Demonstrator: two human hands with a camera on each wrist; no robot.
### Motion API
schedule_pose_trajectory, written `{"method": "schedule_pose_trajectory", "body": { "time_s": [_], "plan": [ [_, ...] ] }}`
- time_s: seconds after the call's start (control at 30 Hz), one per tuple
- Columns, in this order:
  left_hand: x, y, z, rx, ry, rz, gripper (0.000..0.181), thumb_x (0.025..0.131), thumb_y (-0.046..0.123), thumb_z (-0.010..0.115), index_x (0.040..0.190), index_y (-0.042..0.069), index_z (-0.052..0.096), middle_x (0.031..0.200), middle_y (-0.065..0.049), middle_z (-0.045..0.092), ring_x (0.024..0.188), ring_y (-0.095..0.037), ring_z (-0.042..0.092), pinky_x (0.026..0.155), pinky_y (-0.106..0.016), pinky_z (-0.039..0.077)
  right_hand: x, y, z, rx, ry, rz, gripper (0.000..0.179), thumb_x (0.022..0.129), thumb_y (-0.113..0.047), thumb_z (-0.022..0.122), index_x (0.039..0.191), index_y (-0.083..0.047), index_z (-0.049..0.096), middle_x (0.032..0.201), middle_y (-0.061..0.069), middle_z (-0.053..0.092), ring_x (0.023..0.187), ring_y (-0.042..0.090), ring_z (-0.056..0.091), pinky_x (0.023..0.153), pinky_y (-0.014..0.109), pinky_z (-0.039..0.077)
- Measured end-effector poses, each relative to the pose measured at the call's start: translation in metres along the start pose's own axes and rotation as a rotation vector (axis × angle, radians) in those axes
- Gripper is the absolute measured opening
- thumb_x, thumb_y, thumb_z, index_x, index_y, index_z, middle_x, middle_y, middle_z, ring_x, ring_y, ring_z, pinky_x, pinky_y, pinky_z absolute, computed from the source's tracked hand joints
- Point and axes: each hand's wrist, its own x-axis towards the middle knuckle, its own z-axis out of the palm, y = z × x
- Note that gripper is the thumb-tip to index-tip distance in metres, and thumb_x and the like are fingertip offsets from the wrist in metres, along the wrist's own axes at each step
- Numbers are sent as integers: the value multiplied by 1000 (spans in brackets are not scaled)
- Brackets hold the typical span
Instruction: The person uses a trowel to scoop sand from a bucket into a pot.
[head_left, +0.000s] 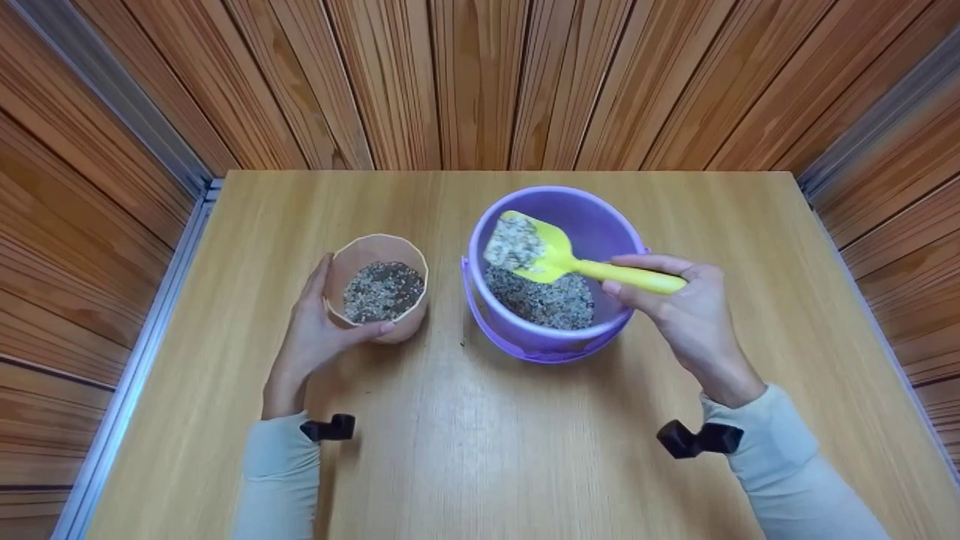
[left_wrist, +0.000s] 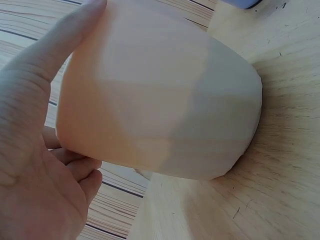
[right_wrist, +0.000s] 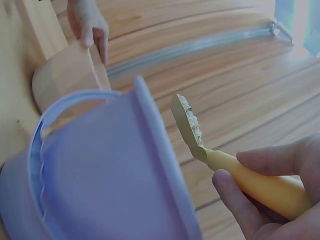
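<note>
A yellow toy shovel, loaded with pale gravel, hangs over the purple bucket. My right hand grips its handle, with thumb and fingers round it in the right wrist view. Inside the bucket lies more grey gravel. To the left stands a peach-coloured faceted pot with gravel over dark matter in it. My left hand holds that pot by its side, the thumb along the near rim and the fingers round the left. The left wrist view shows the pot's wall and its base on the table.
Both containers stand on a wooden table, with a small gap between them. The bucket's purple handle hangs down its side. A few dark specks lie on the tabletop. Wood-panelled walls enclose the back and sides.
</note>
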Motion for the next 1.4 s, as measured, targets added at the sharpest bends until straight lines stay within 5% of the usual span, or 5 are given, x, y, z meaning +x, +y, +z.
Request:
{"method": "schedule_pose_trajectory", "body": {
  "time_s": [0.43,0.63,0.8,1.03,1.4],
  "plan": [
    [3,0,4,-69,-3,-10,135,67,49,94,165,17,6,170,-8,10,155,-30,8,123,-55,14,15,-18,78,-12,-125,-120,30,76,-4,89,104,-3,79,92,10,77,75,25,70,66,30,60],
    [2,1,5,-61,14,-11,139,62,54,94,165,15,9,169,-8,12,154,-31,9,123,-55,16,21,-14,113,-103,-126,-189,26,77,-4,87,102,-1,80,90,5,77,71,20,67,59,25,55],
    [1,0,4,-66,22,-1,138,63,53,94,165,15,9,169,-7,13,154,-30,9,123,-54,15,23,-12,136,-213,-108,-250,26,78,-3,86,103,-2,80,94,7,77,78,16,71,70,28,59],
    [2,-1,5,-60,28,24,139,62,52,95,164,14,9,169,-9,13,154,-30,10,123,-53,14,23,-4,155,-420,-139,-434,26,80,-1,83,106,-2,78,99,12,77,87,23,73,83,35,57],
    [1,-3,3,-70,14,-24,138,63,54,94,165,19,8,169,-6,11,154,-30,10,123,-54,16,22,11,156,-556,-229,-835,30,82,13,76,110,4,74,109,18,74,101,29,72,92,28,56]
  ]
}}
